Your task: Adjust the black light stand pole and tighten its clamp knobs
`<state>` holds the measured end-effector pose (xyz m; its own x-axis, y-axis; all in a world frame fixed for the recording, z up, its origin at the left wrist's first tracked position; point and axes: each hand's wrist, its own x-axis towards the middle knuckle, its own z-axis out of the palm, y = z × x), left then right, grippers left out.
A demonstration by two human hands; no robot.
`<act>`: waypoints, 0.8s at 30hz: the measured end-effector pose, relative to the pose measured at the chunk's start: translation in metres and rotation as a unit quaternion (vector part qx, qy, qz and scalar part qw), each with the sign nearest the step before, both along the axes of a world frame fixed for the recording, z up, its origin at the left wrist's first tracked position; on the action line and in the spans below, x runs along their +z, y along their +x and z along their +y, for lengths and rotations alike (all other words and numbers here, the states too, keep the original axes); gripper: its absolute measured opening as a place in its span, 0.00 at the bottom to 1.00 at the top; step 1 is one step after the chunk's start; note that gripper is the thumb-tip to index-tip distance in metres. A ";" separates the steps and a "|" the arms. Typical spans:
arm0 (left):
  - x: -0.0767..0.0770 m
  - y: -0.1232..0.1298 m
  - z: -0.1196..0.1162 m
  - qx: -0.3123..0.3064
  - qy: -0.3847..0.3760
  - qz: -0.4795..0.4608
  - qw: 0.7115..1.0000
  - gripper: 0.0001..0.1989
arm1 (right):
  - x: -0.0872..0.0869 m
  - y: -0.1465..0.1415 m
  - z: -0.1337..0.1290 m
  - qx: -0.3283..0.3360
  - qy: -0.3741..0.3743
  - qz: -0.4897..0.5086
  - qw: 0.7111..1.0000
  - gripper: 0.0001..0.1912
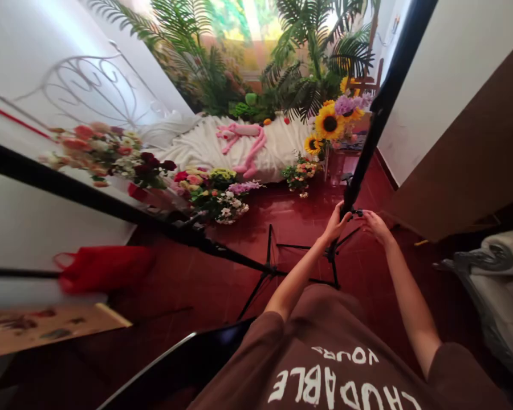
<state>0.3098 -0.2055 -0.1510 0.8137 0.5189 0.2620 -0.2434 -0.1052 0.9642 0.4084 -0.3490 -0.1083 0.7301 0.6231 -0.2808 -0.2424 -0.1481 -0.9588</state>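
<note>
A tall black light stand (pixel 365 149) leans across the right of the view, its legs spread on the red floor. Around its pole, low down, my left hand (pixel 336 225) is wrapped. On the right side of the pole, my right hand (pixel 376 225) has its fingers at a small black knob (pixel 357 213) that juts out from the stand. The fingertips look closed on or against this knob. A second black stand (pixel 154 219) slants in from the left, apart from both hands, with its legs near the middle of the floor.
Ahead lies a white-draped bed (pixel 196 142) with a pink plush toy (pixel 252 132). Flower bunches (pixel 216 193) and sunflowers (pixel 328 122) line its front. A red bag (pixel 105 267) sits left; a wrapped sofa (pixel 502 273) stands right. Palm leaves (pixel 312 51) rise behind.
</note>
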 end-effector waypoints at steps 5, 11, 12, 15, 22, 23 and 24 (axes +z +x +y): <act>0.004 0.012 0.001 0.009 0.044 0.050 0.998 0.21 | 0.020 0.031 0.008 0.135 -0.032 -0.085 0.987 0.20; 0.006 0.011 0.000 0.023 0.057 0.046 0.997 0.18 | 0.030 0.044 0.011 0.199 -0.048 -0.119 0.972 0.20; 0.007 0.011 -0.001 0.029 0.057 0.049 0.997 0.18 | 0.031 0.043 0.011 0.197 -0.045 -0.126 0.971 0.20; 0.006 0.012 -0.003 0.044 0.057 0.055 0.996 0.19 | 0.033 0.039 0.010 0.190 -0.039 -0.173 0.966 0.21; 0.006 0.012 -0.005 0.056 0.052 0.054 0.996 0.19 | 0.020 0.015 0.007 0.110 -0.088 -0.462 0.876 0.06; 0.007 0.012 -0.005 0.055 0.050 0.054 0.996 0.19 | 0.015 0.011 0.006 0.093 -0.097 -0.502 0.854 0.05; 0.007 0.011 -0.005 0.052 0.049 0.051 0.996 0.18 | 0.011 0.007 0.004 0.079 -0.105 -0.535 0.834 0.07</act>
<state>0.3209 -0.2110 -0.1436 0.7815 0.5784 0.2337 -0.1267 -0.2196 0.9673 0.4153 -0.3447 -0.0978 0.5463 0.7539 0.3649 0.7747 -0.2892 -0.5623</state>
